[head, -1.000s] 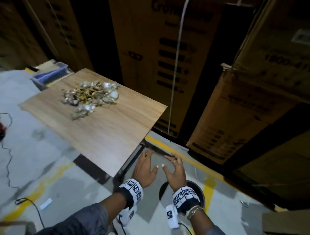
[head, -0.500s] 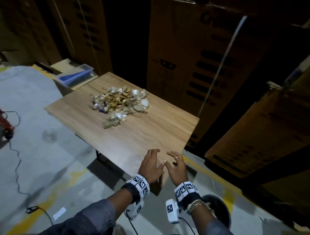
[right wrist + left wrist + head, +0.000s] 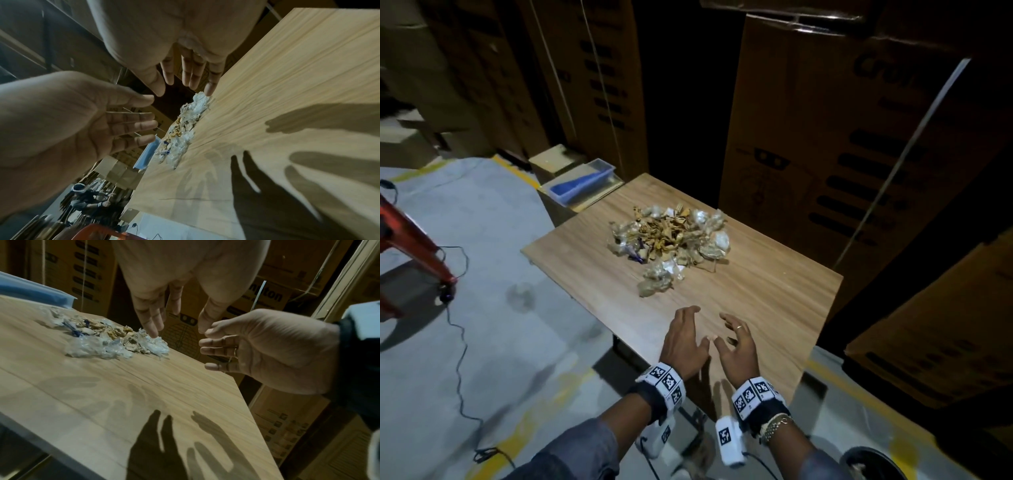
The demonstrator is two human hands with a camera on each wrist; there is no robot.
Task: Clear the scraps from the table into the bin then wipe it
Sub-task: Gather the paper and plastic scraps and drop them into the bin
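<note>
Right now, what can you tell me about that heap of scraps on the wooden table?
The heap of crumpled clear plastic and tan papery scraps sits loosely mounded on the far half of the light wood-grain table. Shiny, wrinkled plastic wads ring the outside, dry yellowish-brown bits fill the middle, and a few small dark blue pieces show on its left side. One clump lies slightly apart at the near edge. Only the tabletop touches it; the left hand and right hand hover short of it, holding nothing.

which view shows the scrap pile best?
Head view: the whole scrap pile lies unobstructed on the table, seen from above. Left wrist shows it low and oblique, partly behind fingers. Right wrist shows it edge-on, small and tilted.
</note>
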